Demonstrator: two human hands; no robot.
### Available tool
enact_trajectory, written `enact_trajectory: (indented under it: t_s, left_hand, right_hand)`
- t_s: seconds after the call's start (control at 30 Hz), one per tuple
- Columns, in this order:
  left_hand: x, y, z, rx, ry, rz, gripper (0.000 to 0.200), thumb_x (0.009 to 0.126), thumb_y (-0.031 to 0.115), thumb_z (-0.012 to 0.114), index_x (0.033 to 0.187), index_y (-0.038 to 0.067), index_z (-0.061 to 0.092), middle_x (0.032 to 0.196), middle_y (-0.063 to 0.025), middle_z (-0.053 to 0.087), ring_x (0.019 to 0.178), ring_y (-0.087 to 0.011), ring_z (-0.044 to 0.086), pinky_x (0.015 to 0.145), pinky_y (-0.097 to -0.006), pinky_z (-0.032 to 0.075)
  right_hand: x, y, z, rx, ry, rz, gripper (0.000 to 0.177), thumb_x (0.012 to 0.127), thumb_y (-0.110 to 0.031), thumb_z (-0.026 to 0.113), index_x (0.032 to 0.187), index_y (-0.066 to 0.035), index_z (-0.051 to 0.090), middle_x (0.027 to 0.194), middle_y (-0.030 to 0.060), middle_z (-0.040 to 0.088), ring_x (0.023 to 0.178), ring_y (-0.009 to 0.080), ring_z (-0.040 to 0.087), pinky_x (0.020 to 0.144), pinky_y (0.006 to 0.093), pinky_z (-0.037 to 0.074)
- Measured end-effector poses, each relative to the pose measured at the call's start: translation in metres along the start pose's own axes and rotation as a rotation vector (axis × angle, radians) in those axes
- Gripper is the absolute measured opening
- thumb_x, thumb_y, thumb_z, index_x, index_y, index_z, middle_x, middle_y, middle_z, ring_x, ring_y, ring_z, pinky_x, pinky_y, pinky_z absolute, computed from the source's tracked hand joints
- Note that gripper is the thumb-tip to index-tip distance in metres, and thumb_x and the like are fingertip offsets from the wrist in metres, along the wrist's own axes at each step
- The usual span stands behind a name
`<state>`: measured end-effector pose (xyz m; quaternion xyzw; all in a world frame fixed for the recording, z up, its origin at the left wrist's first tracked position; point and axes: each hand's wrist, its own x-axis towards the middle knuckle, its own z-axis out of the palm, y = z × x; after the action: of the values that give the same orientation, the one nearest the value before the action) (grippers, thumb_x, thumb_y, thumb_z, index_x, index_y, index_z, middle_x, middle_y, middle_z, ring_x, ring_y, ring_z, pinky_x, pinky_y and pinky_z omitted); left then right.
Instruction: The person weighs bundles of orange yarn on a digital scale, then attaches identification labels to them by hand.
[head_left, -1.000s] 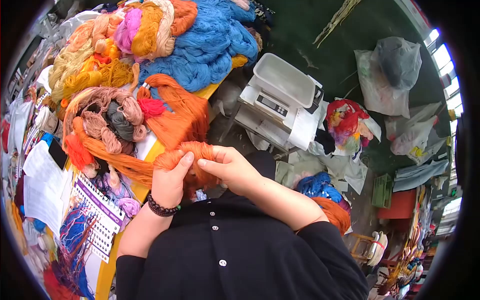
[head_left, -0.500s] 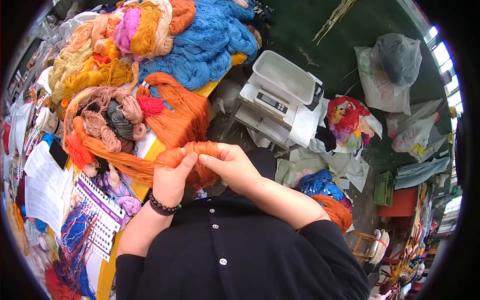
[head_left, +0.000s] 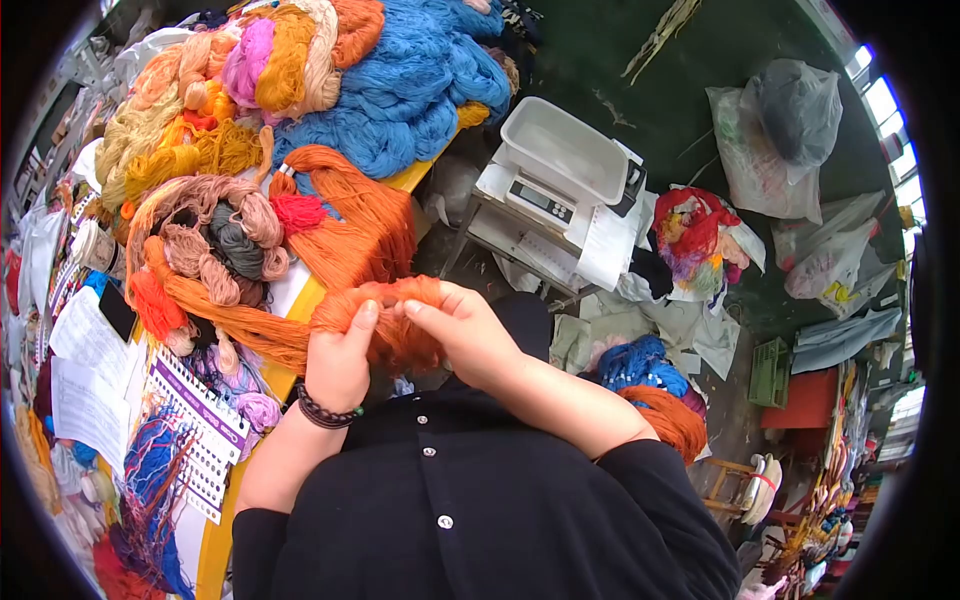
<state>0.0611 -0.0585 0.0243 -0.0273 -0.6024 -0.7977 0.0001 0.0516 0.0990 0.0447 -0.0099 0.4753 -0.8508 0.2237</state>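
Note:
In front of my chest, both hands hold a hank of orange yarn (head_left: 395, 345). My left hand (head_left: 340, 350), with a dark bead bracelet on its wrist, is closed on the hank's left part, thumb on top. My right hand (head_left: 460, 325) grips its right part, the thumb tip pressing near the left thumb. The fingers under the yarn are hidden. From the held part, orange strands run left over the table edge. A larger orange skein (head_left: 350, 215) lies just beyond my hands, hanging over the edge.
Blue yarn (head_left: 400, 90) is heaped on the yellow-edged table (head_left: 310, 295). A ring of pinkish-brown skeins (head_left: 190, 250) and a printed colour card (head_left: 200, 430) lie left. A scale with a white tray (head_left: 565, 150) stands beyond. Plastic bags (head_left: 770, 170) and a green crate (head_left: 768, 372) are at right.
The hank between my hands has been spread a little, and my thumbs have shifted slightly apart. My hands stay in nearly the same place.

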Motion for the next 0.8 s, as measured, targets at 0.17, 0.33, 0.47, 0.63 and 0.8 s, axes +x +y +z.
enact_trajectory:
  t_s: [0.17,0.33,0.47,0.63,0.8]
  left_hand:
    - [0.015,0.008,-0.036,-0.998,-0.399,-0.473,0.023,0.098,0.022,0.044,0.101,0.002,0.054,0.067,0.0049,0.045,0.061,-0.0097,0.047,0.092,-0.0371,0.043]
    - [0.008,0.069,-0.072,-0.027,-0.466,-0.694,0.061,0.079,0.015,0.066,0.132,-0.002,0.042,0.073,0.0006,0.057,0.048,-0.0015,0.039,0.044,-0.0175,0.03]
    - [0.014,0.066,-0.154,-0.291,-0.231,-0.68,0.014,0.087,0.01,0.048,0.093,0.0,0.057,0.063,0.0007,0.05,0.039,-0.0028,0.033,0.04,-0.0166,0.029]
    - [0.039,0.06,-0.258,-1.082,0.16,-0.348,0.027,0.1,0.018,0.039,0.084,0.001,0.052,0.053,0.0045,0.03,0.04,-0.0065,0.029,0.04,-0.019,0.03]
    - [0.068,0.037,-0.367,-0.996,0.536,-0.229,0.024,0.099,0.013,0.041,0.086,-0.002,0.056,0.052,0.005,0.029,0.04,-0.0071,0.029,0.042,-0.0183,0.032]
  right_hand:
    - [0.004,-0.029,-0.034,0.507,-0.153,0.054,0.01,0.087,-0.014,0.06,0.092,-0.006,0.056,0.076,0.0017,0.057,0.076,0.0164,0.06,0.085,0.0374,0.047]
    - [-0.06,-0.118,-0.07,-0.045,0.15,-0.157,0.013,0.092,-0.02,0.059,0.087,-0.009,0.054,0.058,-0.0072,0.038,0.047,0.0045,0.034,0.043,0.0208,0.027]
    - [-0.116,-0.162,-0.136,-0.137,0.479,-0.28,0.012,0.096,-0.02,0.052,0.087,-0.012,0.05,0.061,-0.0063,0.039,0.046,0.0027,0.03,0.04,0.0178,0.023]
    - [-0.184,-0.187,-0.223,0.041,0.764,-0.409,0.012,0.097,-0.02,0.049,0.087,-0.014,0.047,0.061,-0.0063,0.037,0.047,0.0038,0.03,0.04,0.0183,0.023]
    - [-0.254,-0.207,-0.331,0.006,1.225,-0.487,0.009,0.096,-0.015,0.048,0.088,-0.017,0.048,0.059,-0.0064,0.039,0.043,0.0045,0.029,0.037,0.02,0.022]
